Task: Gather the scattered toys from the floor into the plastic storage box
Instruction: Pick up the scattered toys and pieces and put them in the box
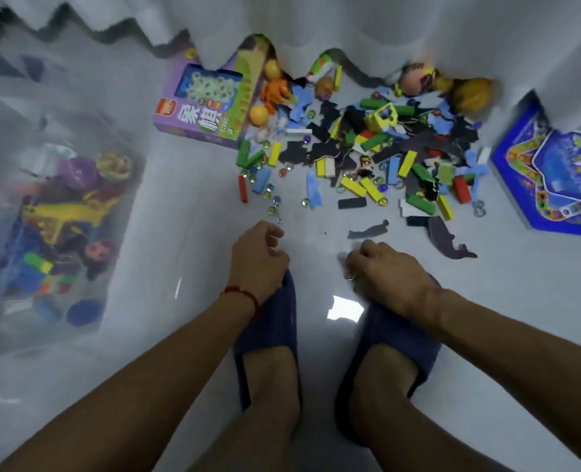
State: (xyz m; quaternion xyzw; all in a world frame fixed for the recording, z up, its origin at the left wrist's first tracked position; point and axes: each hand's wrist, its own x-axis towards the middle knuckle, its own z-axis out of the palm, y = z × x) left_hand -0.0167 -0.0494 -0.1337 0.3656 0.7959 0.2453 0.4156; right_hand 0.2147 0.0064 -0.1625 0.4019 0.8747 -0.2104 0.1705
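A clear plastic storage box [125, 212] stands on the floor at the left, with several toys inside. A pile of scattered toys [367, 158] lies ahead: coloured wooden blocks, glass marbles, puzzle pieces, balls and small figures. My left hand [258, 257] hovers low over the floor just short of the pile, fingers curled, with nothing showing in it. My right hand [384, 270] is beside it, curled round a small metal ring [349, 276] that pokes out below the fingers. Two grey puzzle pieces [449, 240] lie just beyond my right hand.
A purple toy carton [207, 107] lies at the pile's left edge and a blue game board [554, 175] at its right. A white curtain [316, 28] hangs over the back of the pile. My feet in blue slippers [268, 335] stand under my hands.
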